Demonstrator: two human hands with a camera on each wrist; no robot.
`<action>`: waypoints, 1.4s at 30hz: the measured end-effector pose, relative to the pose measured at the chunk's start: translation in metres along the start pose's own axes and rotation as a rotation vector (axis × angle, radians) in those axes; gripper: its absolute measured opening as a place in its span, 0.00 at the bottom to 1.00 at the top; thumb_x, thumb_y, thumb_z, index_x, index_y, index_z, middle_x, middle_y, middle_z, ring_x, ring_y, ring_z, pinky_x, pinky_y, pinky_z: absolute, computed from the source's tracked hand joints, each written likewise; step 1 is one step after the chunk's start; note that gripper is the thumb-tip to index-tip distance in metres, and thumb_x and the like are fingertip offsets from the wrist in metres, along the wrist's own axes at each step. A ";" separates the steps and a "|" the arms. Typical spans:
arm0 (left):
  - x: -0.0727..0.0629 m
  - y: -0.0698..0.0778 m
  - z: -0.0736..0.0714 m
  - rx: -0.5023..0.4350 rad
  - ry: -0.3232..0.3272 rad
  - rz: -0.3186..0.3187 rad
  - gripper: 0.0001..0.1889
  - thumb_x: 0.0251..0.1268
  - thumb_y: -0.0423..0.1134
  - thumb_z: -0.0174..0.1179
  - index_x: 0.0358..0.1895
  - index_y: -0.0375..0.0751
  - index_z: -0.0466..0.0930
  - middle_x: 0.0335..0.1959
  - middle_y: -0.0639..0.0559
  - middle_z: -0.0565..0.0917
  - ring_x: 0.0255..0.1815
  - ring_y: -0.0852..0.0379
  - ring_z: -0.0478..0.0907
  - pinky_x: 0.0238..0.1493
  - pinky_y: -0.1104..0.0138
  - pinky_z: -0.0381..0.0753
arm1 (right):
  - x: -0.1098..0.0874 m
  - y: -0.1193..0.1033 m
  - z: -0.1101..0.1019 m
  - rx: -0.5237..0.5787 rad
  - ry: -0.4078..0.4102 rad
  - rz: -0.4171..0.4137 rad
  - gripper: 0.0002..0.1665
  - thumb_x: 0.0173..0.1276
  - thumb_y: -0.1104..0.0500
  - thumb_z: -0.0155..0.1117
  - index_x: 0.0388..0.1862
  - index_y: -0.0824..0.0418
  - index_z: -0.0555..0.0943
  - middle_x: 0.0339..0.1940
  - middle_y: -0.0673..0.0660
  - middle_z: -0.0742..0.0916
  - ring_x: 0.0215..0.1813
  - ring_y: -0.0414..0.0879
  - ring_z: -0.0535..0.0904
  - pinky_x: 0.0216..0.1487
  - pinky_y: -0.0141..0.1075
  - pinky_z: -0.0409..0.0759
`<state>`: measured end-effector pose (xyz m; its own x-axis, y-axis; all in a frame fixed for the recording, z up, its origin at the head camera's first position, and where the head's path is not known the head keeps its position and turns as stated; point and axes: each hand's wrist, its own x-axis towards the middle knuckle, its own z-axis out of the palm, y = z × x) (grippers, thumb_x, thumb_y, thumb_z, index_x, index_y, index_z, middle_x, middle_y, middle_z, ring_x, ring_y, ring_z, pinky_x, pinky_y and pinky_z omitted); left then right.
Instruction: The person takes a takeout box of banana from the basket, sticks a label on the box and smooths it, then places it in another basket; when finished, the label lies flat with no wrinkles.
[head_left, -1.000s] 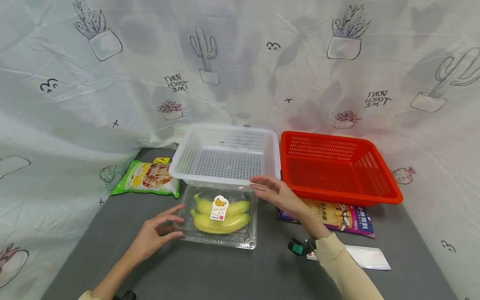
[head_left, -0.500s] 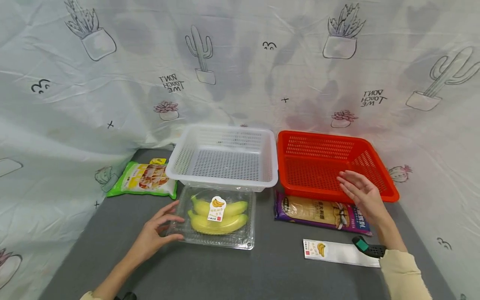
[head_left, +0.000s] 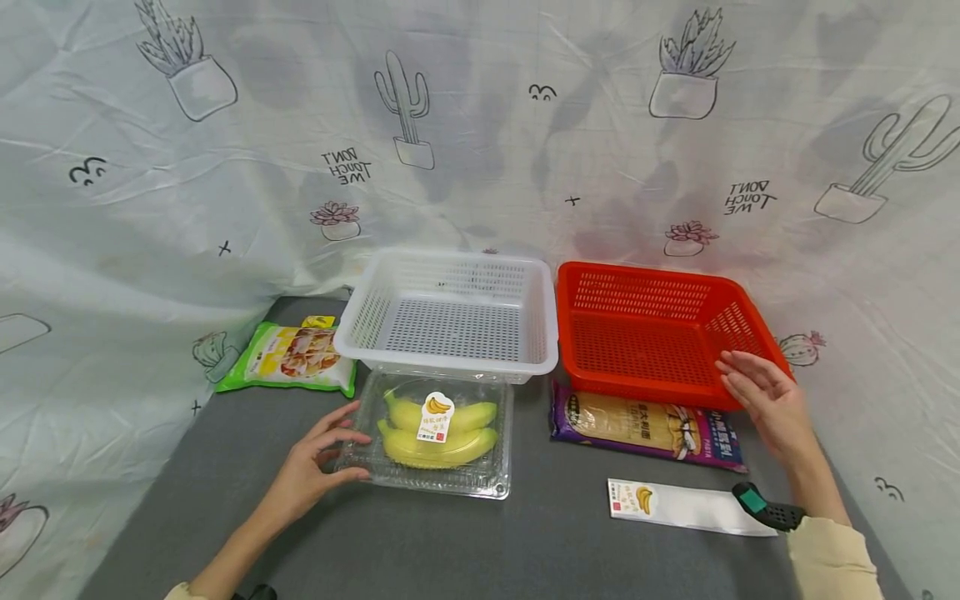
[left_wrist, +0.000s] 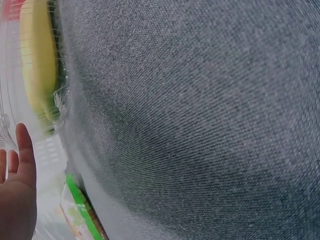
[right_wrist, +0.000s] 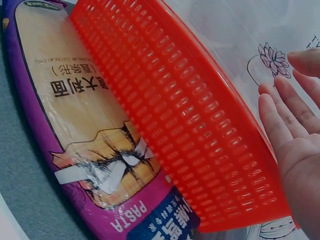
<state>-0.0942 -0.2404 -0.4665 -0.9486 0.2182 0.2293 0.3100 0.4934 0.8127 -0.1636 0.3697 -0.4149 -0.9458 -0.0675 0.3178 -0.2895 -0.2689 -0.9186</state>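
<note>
A clear plastic clamshell box (head_left: pixel 472 479) holding yellow bananas (head_left: pixel 442 447) lies on the dark table, a white banana label (head_left: pixel 435 417) on its lid. My left hand (head_left: pixel 303 471) is at the box's left side, fingertips right at its edge and thumb spread apart. In the left wrist view those fingers (left_wrist: pixel 26 155) look straight beside the clear plastic. Over at the right, my right hand (head_left: pixel 772 406) is by the near right corner of the red basket (head_left: pixel 637 384). Its fingers (right_wrist: pixel 270 112) are loosely extended along the rim and hold nothing.
Behind the box stands a white basket (head_left: pixel 450 362). A green-edged food bag (head_left: pixel 300 354) and a small yellow packet (head_left: pixel 318 322) lie left of it. A purple pasta pack (head_left: pixel 637 421) lies before the red basket, with a white label strip (head_left: pixel 690 507) nearer. A printed curtain (head_left: pixel 480 125) hangs behind.
My right hand has left the clamshell box's upper right corner and moved right to the red basket's near right corner. The left hand has stayed at the box's left edge.
</note>
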 end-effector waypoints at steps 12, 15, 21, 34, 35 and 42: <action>0.001 0.001 0.002 0.017 0.006 0.000 0.21 0.46 0.37 0.75 0.47 0.44 0.83 0.70 0.49 0.64 0.63 0.73 0.62 0.42 0.58 0.80 | -0.002 0.002 0.001 0.044 0.011 -0.025 0.22 0.71 0.79 0.42 0.63 0.77 0.67 0.57 0.59 0.82 0.57 0.46 0.80 0.53 0.34 0.74; 0.001 0.001 0.002 0.004 0.013 0.013 0.21 0.45 0.35 0.75 0.47 0.42 0.83 0.70 0.47 0.65 0.54 0.72 0.68 0.35 0.65 0.78 | -0.001 0.003 0.000 0.039 0.019 -0.020 0.22 0.71 0.79 0.42 0.63 0.76 0.68 0.57 0.59 0.82 0.56 0.46 0.80 0.53 0.33 0.75; 0.002 -0.002 0.002 -0.060 0.011 0.040 0.21 0.45 0.32 0.74 0.47 0.37 0.82 0.70 0.44 0.64 0.39 0.64 0.70 0.28 0.68 0.73 | -0.001 0.001 -0.004 0.055 0.032 -0.037 0.22 0.70 0.80 0.41 0.62 0.75 0.69 0.56 0.58 0.83 0.56 0.46 0.81 0.53 0.33 0.75; 0.002 -0.003 -0.002 -0.040 -0.016 0.046 0.23 0.45 0.35 0.75 0.49 0.38 0.81 0.70 0.45 0.63 0.52 0.70 0.69 0.32 0.68 0.76 | -0.005 0.003 0.008 -0.100 0.044 -0.043 0.22 0.69 0.80 0.47 0.61 0.77 0.69 0.56 0.53 0.83 0.55 0.41 0.80 0.52 0.29 0.75; 0.002 -0.002 -0.003 -0.038 -0.020 0.044 0.24 0.46 0.35 0.74 0.51 0.38 0.81 0.70 0.45 0.63 0.54 0.71 0.68 0.34 0.67 0.77 | -0.004 0.003 0.011 -0.136 0.045 -0.038 0.22 0.69 0.79 0.48 0.62 0.76 0.69 0.56 0.52 0.83 0.55 0.40 0.80 0.52 0.28 0.75; 0.020 0.004 -0.025 0.052 0.099 0.049 0.21 0.60 0.31 0.66 0.58 0.38 0.77 0.69 0.42 0.66 0.64 0.60 0.67 0.44 0.72 0.78 | 0.001 0.005 0.040 -0.280 0.055 0.032 0.22 0.71 0.72 0.54 0.63 0.71 0.71 0.56 0.44 0.83 0.56 0.35 0.78 0.51 0.23 0.74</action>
<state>-0.1136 -0.2552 -0.4450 -0.9330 0.1606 0.3221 0.3570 0.5277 0.7708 -0.1602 0.3295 -0.4098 -0.9595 -0.0177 0.2813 -0.2815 0.0090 -0.9595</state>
